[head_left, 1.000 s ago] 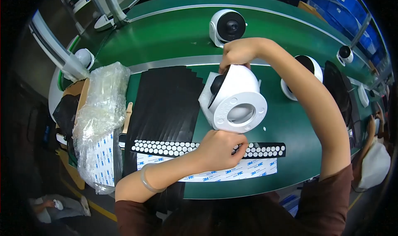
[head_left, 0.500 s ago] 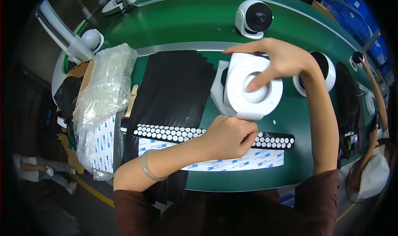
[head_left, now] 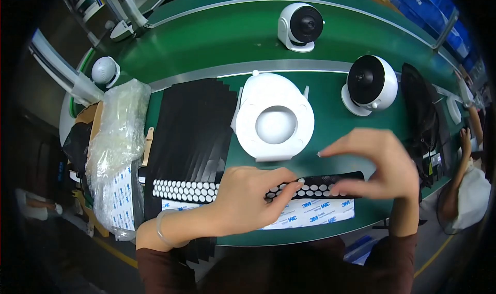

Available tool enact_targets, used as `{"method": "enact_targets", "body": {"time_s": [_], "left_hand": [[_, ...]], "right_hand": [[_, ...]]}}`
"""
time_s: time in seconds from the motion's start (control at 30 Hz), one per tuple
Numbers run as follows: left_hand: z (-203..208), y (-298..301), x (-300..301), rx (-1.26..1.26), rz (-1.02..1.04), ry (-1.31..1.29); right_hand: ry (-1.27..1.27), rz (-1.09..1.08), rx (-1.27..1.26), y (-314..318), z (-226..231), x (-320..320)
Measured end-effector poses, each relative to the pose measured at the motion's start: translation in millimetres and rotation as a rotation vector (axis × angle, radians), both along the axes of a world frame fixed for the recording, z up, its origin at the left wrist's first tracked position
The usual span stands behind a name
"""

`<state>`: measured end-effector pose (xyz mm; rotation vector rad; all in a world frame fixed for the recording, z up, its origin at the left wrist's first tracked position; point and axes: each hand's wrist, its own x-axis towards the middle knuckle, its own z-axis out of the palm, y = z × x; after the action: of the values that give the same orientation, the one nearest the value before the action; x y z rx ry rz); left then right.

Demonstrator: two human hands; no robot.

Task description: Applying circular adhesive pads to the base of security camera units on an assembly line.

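My left hand (head_left: 253, 196) lies over a black strip with rows of white round pads (head_left: 183, 191). Its thumb and forefinger are pinched together above the pads; anything between the tips is too small to make out. Close to the strip's right end, my right hand (head_left: 380, 165) is open, forefinger and thumb apart, slightly blurred. Beyond the hands, a white rounded camera (head_left: 248, 139) rests on the green table with its underside up, showing a round recess; neither hand touches it. White sheets with blue print (head_left: 330, 214) lie partly under the strip.
Black sheets (head_left: 191, 123) are stacked left of the upturned camera. Further left are a bubble-wrap bundle (head_left: 121, 123) and a wooden stick (head_left: 149, 141). White cameras with black fronts stand at right (head_left: 385, 82) and on the back ledge (head_left: 284, 30). Another person's hand (head_left: 466, 144) shows far right.
My right hand has let go of the white camera and come down to the strip's right end. My left hand has gone from a fist beside the camera to a pinch over the pads.
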<state>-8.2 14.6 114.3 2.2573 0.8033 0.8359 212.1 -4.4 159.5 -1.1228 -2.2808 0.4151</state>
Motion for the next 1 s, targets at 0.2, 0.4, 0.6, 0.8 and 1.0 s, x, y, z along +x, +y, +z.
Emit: {"method": "enact_targets", "body": {"time_s": [0.2, 0.4, 0.6, 0.8, 1.0], "left_hand": [[13, -8, -4, -0.108, -0.001, 0.021], [15, 3, -9, -0.178, 0.063, 0.163], [12, -1, -9, -0.143, 0.047, 0.134], [12, -1, -7, -0.107, 0.065, 0.143], [10, 2, -8, -0.148, 0.049, 0.117]], "right_hand": [[0.258, 0.044, -0.432, 1, -23, -14], [0.143, -0.003, 0.030, 7, -27, -35], [0.022, -0.048, 0.322, -9, -36, -42], [0.044, -0.075, 0.316, -9, -41, -40], [0.064, -0.060, 0.330, -9, -43, -40]]}}
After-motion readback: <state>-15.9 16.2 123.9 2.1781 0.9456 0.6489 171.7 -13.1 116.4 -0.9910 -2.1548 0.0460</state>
